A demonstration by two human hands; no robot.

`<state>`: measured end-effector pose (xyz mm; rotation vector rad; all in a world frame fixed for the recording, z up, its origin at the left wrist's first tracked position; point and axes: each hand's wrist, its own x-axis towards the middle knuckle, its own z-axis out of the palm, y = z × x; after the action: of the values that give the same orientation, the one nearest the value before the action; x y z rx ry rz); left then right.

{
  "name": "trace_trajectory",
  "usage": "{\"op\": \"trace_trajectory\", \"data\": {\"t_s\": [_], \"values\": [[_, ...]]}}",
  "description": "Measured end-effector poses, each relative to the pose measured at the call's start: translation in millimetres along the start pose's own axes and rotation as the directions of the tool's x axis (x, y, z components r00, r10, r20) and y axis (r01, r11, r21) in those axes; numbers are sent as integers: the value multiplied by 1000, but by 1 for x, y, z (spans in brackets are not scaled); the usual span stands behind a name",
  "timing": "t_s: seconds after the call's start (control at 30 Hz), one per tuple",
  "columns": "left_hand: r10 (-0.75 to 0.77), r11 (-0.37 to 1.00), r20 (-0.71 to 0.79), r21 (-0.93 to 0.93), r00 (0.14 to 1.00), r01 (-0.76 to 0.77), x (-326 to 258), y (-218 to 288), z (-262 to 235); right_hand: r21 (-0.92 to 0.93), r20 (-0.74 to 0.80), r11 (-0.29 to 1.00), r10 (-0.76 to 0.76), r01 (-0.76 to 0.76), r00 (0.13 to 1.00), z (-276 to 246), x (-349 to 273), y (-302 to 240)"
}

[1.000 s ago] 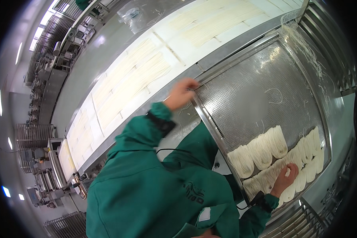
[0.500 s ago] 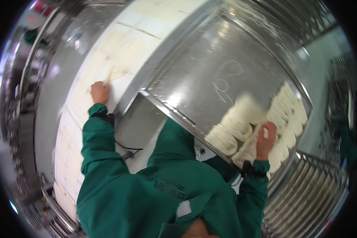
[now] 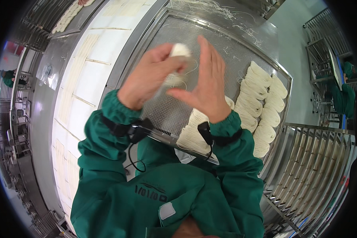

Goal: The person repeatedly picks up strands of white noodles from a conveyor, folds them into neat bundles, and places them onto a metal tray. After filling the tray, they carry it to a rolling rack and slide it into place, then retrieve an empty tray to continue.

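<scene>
My left hand (image 3: 150,73) is raised over the left part of the tray, its fingers closed round a pale bundle of noodles (image 3: 180,50). Loose strands dangle from the bundle, which is blurred and partly hidden by the fingers. Just right of it, my right hand (image 3: 208,85) is held up with fingers stretched and thumb apart, holding nothing. Below both lies a metal mesh tray (image 3: 238,49). Folded noodle bundles (image 3: 254,95) overlap in rows along its right side, and a shorter row (image 3: 194,135) lies near its front edge, partly behind my right wrist.
To the left runs a white belt (image 3: 119,43) carrying flat noodle strands (image 3: 81,57) and thin sticks. A metal rack of stacked trays (image 3: 305,158) stands at the right. Noodle scraps (image 3: 234,18) litter the steel surface beyond the tray. Another person (image 3: 345,97) is at far right.
My left hand has come from the belt to above the tray, with a noodle bundle now in it. My right hand has left the laid bundles, risen beside the left one and opened.
</scene>
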<state>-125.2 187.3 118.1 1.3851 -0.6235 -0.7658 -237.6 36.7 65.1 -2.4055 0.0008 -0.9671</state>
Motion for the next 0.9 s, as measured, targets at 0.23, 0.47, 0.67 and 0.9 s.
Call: {"op": "trace_trajectory", "data": {"t_s": [0.23,0.47,0.67,0.9], "values": [[-105,892,-24,-445,994,83,102,-77,7,-439,179,877,299,-196,937,-17,-49,139],[-404,913,-262,-177,877,368,121,-162,-3,-427,223,890,272,-157,936,-10,-109,169],[-196,966,128,196,972,169,108,-114,52,-158,123,932,346,-326,930,-50,-114,166],[-285,947,480,273,830,167,126,-133,113,-77,-25,929,360,-361,933,-66,-120,158]]}}
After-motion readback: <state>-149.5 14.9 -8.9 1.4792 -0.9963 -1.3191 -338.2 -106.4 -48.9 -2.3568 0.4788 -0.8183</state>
